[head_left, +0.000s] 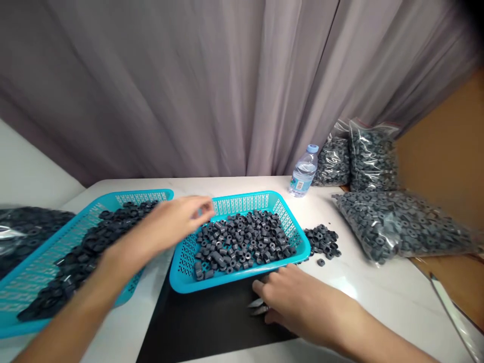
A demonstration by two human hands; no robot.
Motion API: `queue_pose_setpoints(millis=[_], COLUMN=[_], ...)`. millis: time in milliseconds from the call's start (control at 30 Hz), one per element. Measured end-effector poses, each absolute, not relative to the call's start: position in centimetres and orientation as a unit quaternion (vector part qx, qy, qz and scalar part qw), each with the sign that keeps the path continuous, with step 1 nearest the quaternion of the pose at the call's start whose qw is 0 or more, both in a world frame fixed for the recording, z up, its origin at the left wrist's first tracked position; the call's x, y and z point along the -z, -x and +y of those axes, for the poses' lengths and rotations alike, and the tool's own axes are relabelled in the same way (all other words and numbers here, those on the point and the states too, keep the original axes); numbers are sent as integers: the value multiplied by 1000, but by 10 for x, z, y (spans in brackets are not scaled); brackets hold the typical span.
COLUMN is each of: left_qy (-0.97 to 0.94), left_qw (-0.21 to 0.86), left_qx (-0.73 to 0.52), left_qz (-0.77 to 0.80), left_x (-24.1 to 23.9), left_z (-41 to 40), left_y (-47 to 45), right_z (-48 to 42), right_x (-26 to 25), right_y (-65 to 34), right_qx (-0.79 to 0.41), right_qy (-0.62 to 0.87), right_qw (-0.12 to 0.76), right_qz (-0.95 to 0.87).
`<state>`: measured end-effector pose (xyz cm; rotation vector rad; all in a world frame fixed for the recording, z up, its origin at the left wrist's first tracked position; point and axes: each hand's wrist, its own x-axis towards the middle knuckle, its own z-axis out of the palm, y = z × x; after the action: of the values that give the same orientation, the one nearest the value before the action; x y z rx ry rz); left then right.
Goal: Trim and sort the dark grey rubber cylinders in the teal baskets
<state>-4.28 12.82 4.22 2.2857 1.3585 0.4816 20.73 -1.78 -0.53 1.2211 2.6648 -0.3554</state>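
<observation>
My left hand (177, 218) reaches over the gap between two blue baskets, its fingertips pinched together at the near basket's left rim; whatever is in the pinch is blurred. The middle blue basket (291, 228) holds a heap of small dark grey cylindrical parts (242, 242). My right hand (291, 297) rests on a black mat (204, 322) just in front of that basket, fingers curled around a small metal tool (257, 305) whose silver tips stick out to the left.
A larger blue basket (30, 287) of dark rings lies at left. Loose rings (322, 240) lie right of the middle basket. A water bottle (303, 171) and clear bags of parts (397, 222) stand at back right. A grey curtain hangs behind.
</observation>
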Motion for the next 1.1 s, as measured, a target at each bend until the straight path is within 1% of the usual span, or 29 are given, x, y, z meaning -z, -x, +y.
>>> queue_pose_setpoints(millis=[33,67,133,233,300,400,500,533,567,667,733,767,800,833,933,1100], left_qy=[-862,-884,-896,-900,-902,-905,-901,-898,-896,-890,-887,-884,-880,-876,-858,-819], left_qw=[176,160,155,158,156,149,147,150,154,170,181,186,190,194,214,283], left_qx=[-134,-99,-81,-73,-67,-71,-89,-95,-100,-111,-117,-122,-130,-140,-170,-221], left_qz=[455,429,409,400,396,393,399,402,405,408,409,411,415,420,434,447], left_x=[-36,-30,-21,-16,-15,-13,-10,-9,-7,0,4,6,7,7,6,3], left_z=[127,128,133,144,148,147,144,144,144,145,146,146,146,146,146,142], left_y=[16,-6,-33,-43,-40,-35,-31,-30,-29,-27,-28,-28,-29,-29,-28,-17], right_z=[-21,-24,-29,-31,-28,-25,-24,-23,-20,6,38,56,76,94,137,157], right_x=[13,20,36,51,52,37,4,-8,-20,-39,-35,-29,-21,-12,11,25], right_y=[-205,-203,-199,-194,-192,-194,-208,-217,-226,-254,-265,-266,-266,-263,-251,-233], right_qx=[92,67,44,27,22,28,85,105,115,133,165,153,134,117,104,109], right_qy=[-419,-428,-441,-483,-506,-493,-432,-414,-407,-475,-511,-531,-548,-563,-584,-579], right_qw=[74,55,39,38,43,52,82,73,39,-89,-172,-204,-218,-211,-141,-109], right_qz=[900,900,895,874,861,868,894,901,905,865,826,808,796,790,792,801])
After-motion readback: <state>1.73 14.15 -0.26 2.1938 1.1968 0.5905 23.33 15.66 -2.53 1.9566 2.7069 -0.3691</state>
